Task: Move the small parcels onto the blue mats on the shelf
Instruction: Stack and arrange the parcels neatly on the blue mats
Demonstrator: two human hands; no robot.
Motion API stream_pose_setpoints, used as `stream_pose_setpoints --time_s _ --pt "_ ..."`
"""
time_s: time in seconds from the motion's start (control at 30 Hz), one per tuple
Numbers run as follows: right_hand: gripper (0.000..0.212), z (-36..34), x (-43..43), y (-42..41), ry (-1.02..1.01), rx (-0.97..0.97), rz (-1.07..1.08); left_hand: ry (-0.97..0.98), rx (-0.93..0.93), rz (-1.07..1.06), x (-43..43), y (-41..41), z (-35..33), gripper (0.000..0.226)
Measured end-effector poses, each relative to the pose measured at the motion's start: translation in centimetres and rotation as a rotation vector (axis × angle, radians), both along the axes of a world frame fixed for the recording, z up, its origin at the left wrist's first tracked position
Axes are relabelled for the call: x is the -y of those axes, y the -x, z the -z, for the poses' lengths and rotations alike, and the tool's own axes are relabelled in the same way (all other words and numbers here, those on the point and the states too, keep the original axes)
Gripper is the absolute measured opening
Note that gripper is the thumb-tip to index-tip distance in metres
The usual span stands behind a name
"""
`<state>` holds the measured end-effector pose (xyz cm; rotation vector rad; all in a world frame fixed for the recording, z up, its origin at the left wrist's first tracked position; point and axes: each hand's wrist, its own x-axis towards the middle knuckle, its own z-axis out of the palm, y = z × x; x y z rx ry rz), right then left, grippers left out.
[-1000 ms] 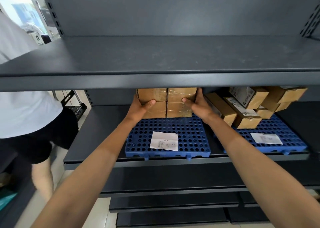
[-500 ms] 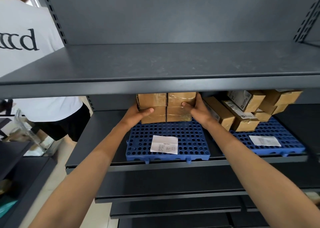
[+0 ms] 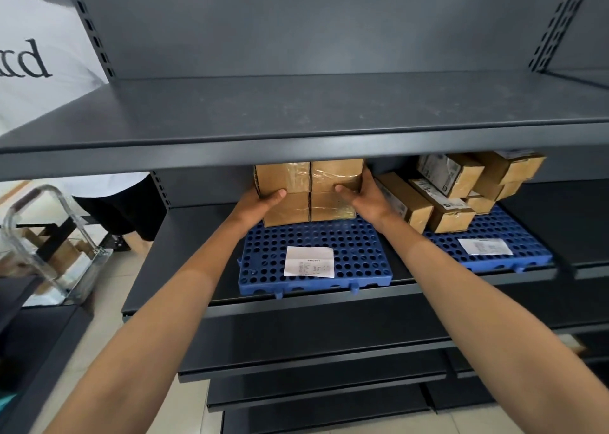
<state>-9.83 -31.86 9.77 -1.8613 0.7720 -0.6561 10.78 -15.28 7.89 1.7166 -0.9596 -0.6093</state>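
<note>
**Head view: both hands on a parcel stack at the back of the left mat**

Head camera. We note a stack of four parcels (image 3: 309,190), brown card wrapped in clear tape, set two over two as one block. The left hand (image 3: 255,208) grips the block's left side, thumb laid across the front face. The right hand (image 3: 365,199) grips the right side in the same way, thumb on the front. The other fingers of both hands are hidden behind the block. The block's lower edge meets the far part of the left blue mat (image 3: 362,252); we cannot tell whether its weight rests there. Its top is cut off by the upper shelf (image 3: 296,110).

A paper slip (image 3: 309,262) lies flat near the front of this mat. The mat sits on the dark middle shelf (image 3: 184,252).

Just right of the right hand, a loose pile of parcels (image 3: 451,196) sits at the back of the right blue mat (image 3: 527,246), several of them tilted. A second slip (image 3: 485,246) lies in front of that pile.

Far left: a person in a white shirt (image 3: 39,54) and a metal trolley handle (image 3: 43,222).
</note>
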Motion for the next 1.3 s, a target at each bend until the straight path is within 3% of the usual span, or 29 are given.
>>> stream_pose_setpoints --time_s 0.17,0.23,0.3,0.37,0.4,0.47,0.7,0.83,0.97,1.1,1.3 --pt "0.093 -0.3 -1.5 1.1 0.068 -0.017 0.039 -0.021 -0.003 -0.034 -1.1 0.8 0.4 0.106" --pt "0.093 -0.7 -2.1 1.7 0.081 -0.006 0.055 0.026 0.011 -0.155 -1.8 1.8 0.3 0.113" --pt "0.091 -1.2 -2.9 2.4 0.108 0.029 0.082 0.151 0.075 -0.362 -3.0 3.5 0.3 0.093" --pt "0.087 -1.6 -3.7 3.5 0.154 0.051 0.135 0.419 0.147 -0.569 -4.4 5.7 0.6 0.047" --pt "0.084 -1.6 -4.0 4.2 0.177 0.061 0.177 0.557 0.145 -0.610 -5.0 7.0 0.8 0.028" --pt "0.074 -1.5 -4.5 5.9 0.217 0.090 0.263 0.685 0.088 -0.568 -5.7 9.9 0.9 0.012" --pt "0.057 -0.6 -3.2 12.8 0.250 0.176 0.343 0.462 0.042 -0.124 -1.5 18.4 1.1 0.012" --pt "0.053 -0.3 1.1 16.5 0.260 0.152 0.422 0.316 0.112 -0.004 3.9 21.3 0.9 0.018" --pt "0.050 0.1 6.7 19.0 0.244 0.059 0.471 0.184 0.252 -0.018 10.3 22.8 1.4 0.057" --pt "0.050 1.9 10.2 20.5 0.414 -0.191 0.286 -0.034 0.143 -0.054 15.1 24.1 2.8 0.103" --pt "0.047 2.4 12.1 20.9 0.528 -0.194 0.314 0.176 -0.096 -0.084 17.2 25.8 5.2 0.081"
